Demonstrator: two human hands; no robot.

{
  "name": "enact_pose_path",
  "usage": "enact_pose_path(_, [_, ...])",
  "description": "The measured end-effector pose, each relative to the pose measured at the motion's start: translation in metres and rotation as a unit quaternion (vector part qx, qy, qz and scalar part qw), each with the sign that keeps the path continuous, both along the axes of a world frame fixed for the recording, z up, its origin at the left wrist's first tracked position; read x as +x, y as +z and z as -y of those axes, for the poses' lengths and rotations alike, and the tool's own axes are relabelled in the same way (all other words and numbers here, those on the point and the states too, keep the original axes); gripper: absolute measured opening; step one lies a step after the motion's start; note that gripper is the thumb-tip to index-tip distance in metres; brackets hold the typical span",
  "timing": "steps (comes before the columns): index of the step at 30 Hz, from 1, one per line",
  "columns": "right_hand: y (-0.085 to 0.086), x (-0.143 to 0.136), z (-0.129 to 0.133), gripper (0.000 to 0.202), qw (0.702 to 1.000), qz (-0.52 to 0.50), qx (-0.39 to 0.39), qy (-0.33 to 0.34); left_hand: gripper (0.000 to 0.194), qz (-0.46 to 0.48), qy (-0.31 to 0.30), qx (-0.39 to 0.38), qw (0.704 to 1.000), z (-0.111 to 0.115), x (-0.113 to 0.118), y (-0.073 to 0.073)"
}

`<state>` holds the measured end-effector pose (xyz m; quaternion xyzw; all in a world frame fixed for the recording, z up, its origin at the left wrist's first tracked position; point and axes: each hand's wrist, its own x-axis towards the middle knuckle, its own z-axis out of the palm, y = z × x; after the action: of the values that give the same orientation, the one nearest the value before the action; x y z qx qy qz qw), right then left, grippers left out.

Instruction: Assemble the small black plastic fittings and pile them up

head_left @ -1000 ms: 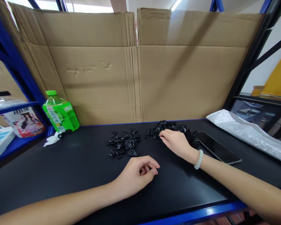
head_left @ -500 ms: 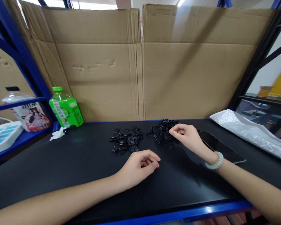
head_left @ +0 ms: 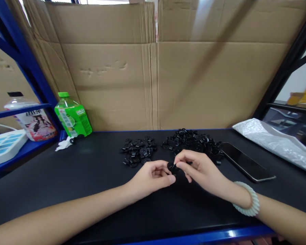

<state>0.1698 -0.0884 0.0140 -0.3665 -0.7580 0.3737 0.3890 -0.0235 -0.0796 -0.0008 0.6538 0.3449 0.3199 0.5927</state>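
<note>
Two heaps of small black plastic parts lie on the black bench top (head_left: 66, 183): a smaller left pile (head_left: 139, 156) and a larger right pile (head_left: 193, 143). My right hand (head_left: 200, 170), with a pale bead bracelet on its wrist, pinches a small black round part (head_left: 172, 167) in front of the piles. My left hand (head_left: 150, 178) meets it from the left, its fingertips touching the same part. Both hands rest low over the bench, just in front of the heaps.
A dark phone (head_left: 246, 163) lies to the right of the larger pile. A white plastic bag (head_left: 275, 143) sits at far right. A green bottle (head_left: 72, 117) and a white scrap (head_left: 63, 144) are at back left. A cardboard wall (head_left: 155, 68) stands behind.
My right hand left the larger pile with a black part and came back toward me, meeting my left hand. The left hand shifted slightly to touch the part.
</note>
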Motion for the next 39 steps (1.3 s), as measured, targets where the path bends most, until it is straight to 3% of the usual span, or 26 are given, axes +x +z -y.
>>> enact_pose_path(3, [-0.007,-0.004,0.0,0.016,1.0,0.007,-0.006,0.005,0.027,-0.014,-0.019,0.015,1.0,0.0,-0.001,0.001])
enact_pose_path(6, [-0.014,-0.006,-0.004,0.018,0.998,-0.021,-0.06,-0.005,0.033,-0.006,-0.022,0.027,0.999,0.001,-0.003,-0.001])
enact_pose_path(11, [-0.019,-0.007,-0.008,0.027,0.988,-0.044,-0.144,0.035,0.034,0.016,0.017,0.009,1.0,0.002,-0.006,-0.004])
enact_pose_path(19, [-0.021,-0.009,-0.007,0.023,0.989,-0.061,-0.136,0.014,0.037,0.003,0.091,0.027,0.995,0.004,-0.006,-0.005])
enact_pose_path(34, [-0.021,-0.011,-0.005,0.022,0.988,-0.057,-0.143,-0.016,0.038,-0.015,0.058,0.057,0.997,0.008,-0.005,-0.004])
enact_pose_path(39, [-0.021,-0.009,-0.006,0.022,0.987,-0.059,-0.148,-0.013,0.023,-0.021,0.112,0.088,0.99,0.01,-0.003,-0.001])
